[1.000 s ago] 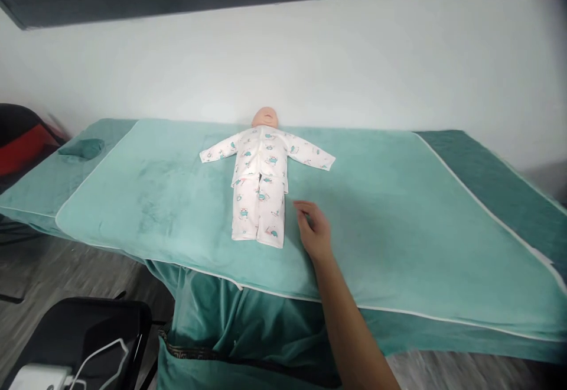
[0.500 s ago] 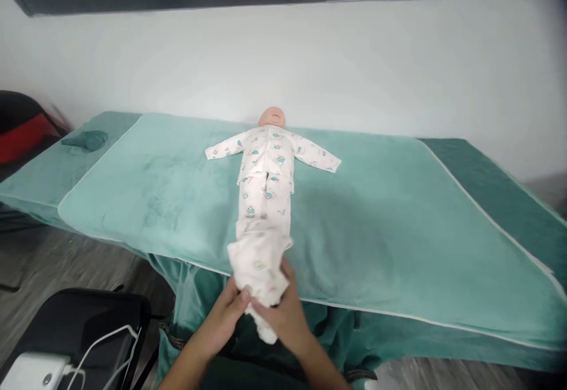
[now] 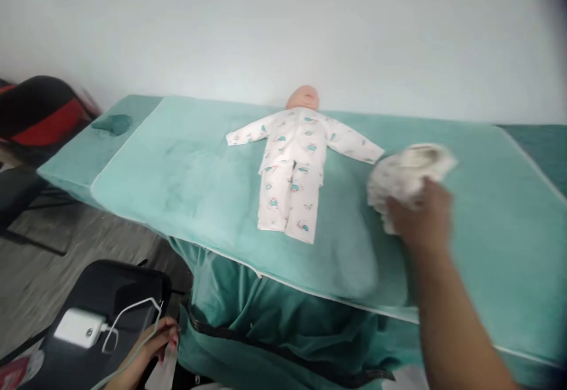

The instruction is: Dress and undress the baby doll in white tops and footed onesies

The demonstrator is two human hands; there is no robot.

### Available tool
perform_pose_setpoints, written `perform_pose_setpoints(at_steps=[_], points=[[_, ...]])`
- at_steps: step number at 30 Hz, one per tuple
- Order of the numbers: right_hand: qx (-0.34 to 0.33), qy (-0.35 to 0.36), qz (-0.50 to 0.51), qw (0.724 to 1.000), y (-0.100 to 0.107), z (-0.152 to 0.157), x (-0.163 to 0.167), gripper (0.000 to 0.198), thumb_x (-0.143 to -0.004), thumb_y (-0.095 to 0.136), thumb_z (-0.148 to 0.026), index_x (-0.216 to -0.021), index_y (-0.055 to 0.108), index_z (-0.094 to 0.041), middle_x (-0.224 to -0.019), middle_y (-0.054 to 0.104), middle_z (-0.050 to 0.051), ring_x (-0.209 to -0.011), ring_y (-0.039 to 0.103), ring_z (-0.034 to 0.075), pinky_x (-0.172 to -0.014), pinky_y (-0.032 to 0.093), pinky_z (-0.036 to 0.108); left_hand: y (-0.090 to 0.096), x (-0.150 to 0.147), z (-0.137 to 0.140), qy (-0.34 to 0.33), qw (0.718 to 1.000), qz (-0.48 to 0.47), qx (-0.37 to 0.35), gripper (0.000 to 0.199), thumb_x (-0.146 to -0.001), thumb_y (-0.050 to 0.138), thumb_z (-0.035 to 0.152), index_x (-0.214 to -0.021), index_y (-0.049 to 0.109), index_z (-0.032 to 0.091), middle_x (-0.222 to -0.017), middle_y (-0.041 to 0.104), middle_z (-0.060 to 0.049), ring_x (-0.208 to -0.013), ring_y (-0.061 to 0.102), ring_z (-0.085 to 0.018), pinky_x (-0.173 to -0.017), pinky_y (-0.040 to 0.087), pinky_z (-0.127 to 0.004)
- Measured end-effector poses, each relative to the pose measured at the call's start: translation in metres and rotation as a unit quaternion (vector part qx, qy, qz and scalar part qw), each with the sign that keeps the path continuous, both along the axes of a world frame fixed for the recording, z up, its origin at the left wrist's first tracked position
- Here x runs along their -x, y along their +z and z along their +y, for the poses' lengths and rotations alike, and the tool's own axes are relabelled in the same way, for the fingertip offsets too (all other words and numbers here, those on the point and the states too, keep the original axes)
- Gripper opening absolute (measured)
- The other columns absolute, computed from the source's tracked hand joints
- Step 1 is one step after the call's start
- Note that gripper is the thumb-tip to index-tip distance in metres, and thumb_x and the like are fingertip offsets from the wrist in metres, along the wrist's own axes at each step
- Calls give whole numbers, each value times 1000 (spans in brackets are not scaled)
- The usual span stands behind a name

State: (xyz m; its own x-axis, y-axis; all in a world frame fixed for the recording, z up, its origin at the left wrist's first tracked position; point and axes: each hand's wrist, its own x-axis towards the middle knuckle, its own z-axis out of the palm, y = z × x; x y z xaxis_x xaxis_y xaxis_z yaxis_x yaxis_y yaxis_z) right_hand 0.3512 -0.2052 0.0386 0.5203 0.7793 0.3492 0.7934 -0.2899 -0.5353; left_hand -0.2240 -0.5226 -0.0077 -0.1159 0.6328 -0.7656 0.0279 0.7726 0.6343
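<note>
My right hand is closed around a bunched white printed cloth garment, blurred by motion, over the right part of the bed. Its exact kind cannot be told. Left of it lies a baby doll, its head at the wall side. A white printed long-sleeved top covers the doll's body, sleeves spread wide. Below the top's hem extend matching trousers, laid flat with the legs side by side. Down at the lower left, my left hand hangs beside the black chair, fingers loosely bent with nothing visible in them.
The dolls' surface is a bed with a green cover, whose face hole is at the left end. A black chair holds a white power bank with a cable crossing my left forearm. A red-and-black chair stands far left.
The bunched garment has gone from the front edge, where both hands held it, to the right in my right hand. My left hand has let go and dropped left. The view has shifted.
</note>
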Motion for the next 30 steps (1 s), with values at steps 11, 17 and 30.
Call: perform_pose_setpoints(at_steps=[11,17,30], points=[[-168,53,-149,973,-20,-21,28,55,-93,65,-39,-144,56,-19,-158,49,23,-155,35,43,-119,32,72,19,-142,150,-78,859,245,-443,29,-95,62,47,-84,72,22,-74,68,-1,-69,63,-18,-68,50,-29],[-258,211,-33,942,30,36,84,40,-95,60,-28,-135,56,-24,-140,59,17,-137,55,30,-111,49,55,93,-187,318,-44,789,206,-577,26,-102,55,36,-85,68,21,-81,68,-1,-79,64,-15,-76,51,-27],[-46,261,139,954,54,248,164,29,-87,66,-38,-111,69,-21,-117,67,10,-98,64,24,-93,51,41,88,-268,559,-188,751,266,-574,39,-101,45,22,-127,73,25,-139,66,-8,-130,56,-28,-118,41,-49]])
